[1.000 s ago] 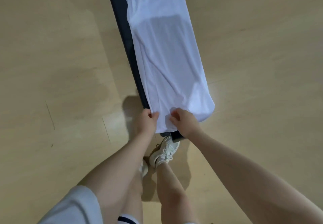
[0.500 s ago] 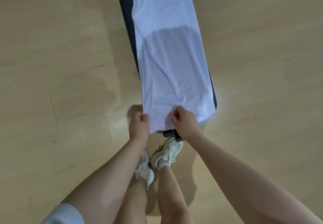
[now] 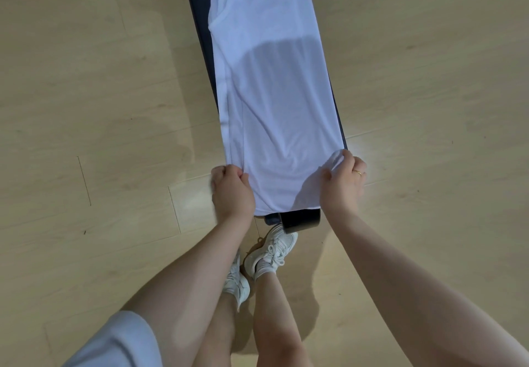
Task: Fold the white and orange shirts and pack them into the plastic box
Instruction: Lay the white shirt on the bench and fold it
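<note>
The white shirt (image 3: 274,86) lies folded into a long narrow strip along a dark padded bench (image 3: 197,14) that runs away from me. My left hand (image 3: 232,190) grips the near left corner of its hem. My right hand (image 3: 342,180), with a ring on one finger, pinches the near right corner, and the cloth bunches up there. The hem hangs slightly over the bench's near end. No orange shirt or plastic box is in view.
The bench's dark end (image 3: 300,219) sticks out under the hem, just above my white sneakers (image 3: 272,252). Light wooden floor (image 3: 86,109) stretches out on both sides of the bench.
My right hand has slid from the middle of the hem out to its right corner. My left hand stays at the left corner. The hem is now spread wider between the hands.
</note>
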### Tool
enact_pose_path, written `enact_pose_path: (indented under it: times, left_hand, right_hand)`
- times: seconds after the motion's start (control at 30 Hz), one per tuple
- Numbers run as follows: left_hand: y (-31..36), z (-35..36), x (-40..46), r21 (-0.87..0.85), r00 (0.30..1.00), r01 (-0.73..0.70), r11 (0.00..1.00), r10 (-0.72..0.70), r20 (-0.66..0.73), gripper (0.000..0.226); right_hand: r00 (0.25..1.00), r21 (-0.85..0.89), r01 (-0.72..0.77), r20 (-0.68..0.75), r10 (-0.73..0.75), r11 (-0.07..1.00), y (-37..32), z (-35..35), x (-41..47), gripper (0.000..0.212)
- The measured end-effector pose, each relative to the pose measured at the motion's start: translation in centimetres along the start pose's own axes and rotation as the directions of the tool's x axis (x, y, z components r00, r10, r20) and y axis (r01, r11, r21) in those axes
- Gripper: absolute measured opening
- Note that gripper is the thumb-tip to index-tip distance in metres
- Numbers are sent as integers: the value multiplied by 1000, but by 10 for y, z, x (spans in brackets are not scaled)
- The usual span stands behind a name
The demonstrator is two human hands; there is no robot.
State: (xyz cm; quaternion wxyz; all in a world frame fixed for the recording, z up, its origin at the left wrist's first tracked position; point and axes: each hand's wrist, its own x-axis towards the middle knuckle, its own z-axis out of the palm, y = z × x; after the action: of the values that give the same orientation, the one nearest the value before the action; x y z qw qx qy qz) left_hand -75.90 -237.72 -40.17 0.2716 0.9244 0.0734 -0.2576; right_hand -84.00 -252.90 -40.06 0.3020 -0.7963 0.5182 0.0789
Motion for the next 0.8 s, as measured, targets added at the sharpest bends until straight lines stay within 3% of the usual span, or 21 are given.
enact_pose_path:
  times: [0.13,0.2,0.3,0.37,0.57,0.63,0.7,0.8]
  left_hand:
    - [1,-16,-15,-352,993,-121,928,113,-43,13]
    - [-15,-15,-20,-488,999,28,873,-48,-27,15]
    - [-41,-2,-15,-650,936,301,698,-348,59,20]
    - [-41,5,-13,-631,893,414,655,-425,145,19]
    - [-27,5,-6,-629,899,437,643,-322,296,37]
    - [-34,0,-5,-544,890,447,710,-292,350,47]
    - [-41,-4,-7,-459,897,397,795,-230,378,42]
    - [-46,-13,-11,-475,878,423,772,-218,426,35]
  right_hand:
    - [995,-18,-93,-21,93,995,-3,1,7,42]
    - [993,-33,-109,-49,107,994,-1,2,9,41]
    - [997,-45,-57,-50,55,997,5,3,9,39]
    - [998,-9,-56,-44,55,998,10,2,7,36]
    - [987,195,-159,38,155,968,22,5,-13,35]
    - [964,308,-266,115,242,913,23,7,-19,31]
    - [921,406,-387,206,330,828,22,9,-24,30]
    - [883,547,-470,286,373,693,18,10,-26,35]
